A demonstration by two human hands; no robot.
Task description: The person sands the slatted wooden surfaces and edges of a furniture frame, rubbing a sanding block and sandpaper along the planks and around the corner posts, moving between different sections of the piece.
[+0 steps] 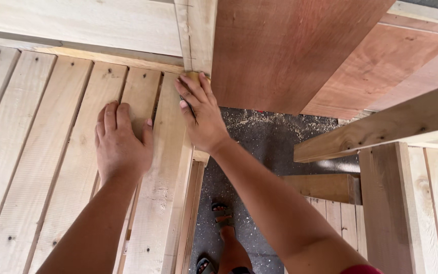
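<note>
Head view: I'm seeing the left hand [120,142] lying flat, open, on the slats [51,152]; the right hand [201,114], at its two o'clock, is pinching a pencil [190,107] at the upright post [197,35].

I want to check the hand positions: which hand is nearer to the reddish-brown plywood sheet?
Right. The right hand rests at the slat corner just beside the reddish-brown plywood sheet; the left hand lies flat on the pale slats, farther left.

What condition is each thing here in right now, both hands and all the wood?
Left hand: flat, palm down on the pale slats, holding nothing.
Right hand: fingers pressed at the corner by the upright post; something thin and dark under it, too hidden to tell.
Reddish board: leaning, bare.
Ground: strewn with sawdust.
Sandalled foot: standing on the ground.
</note>
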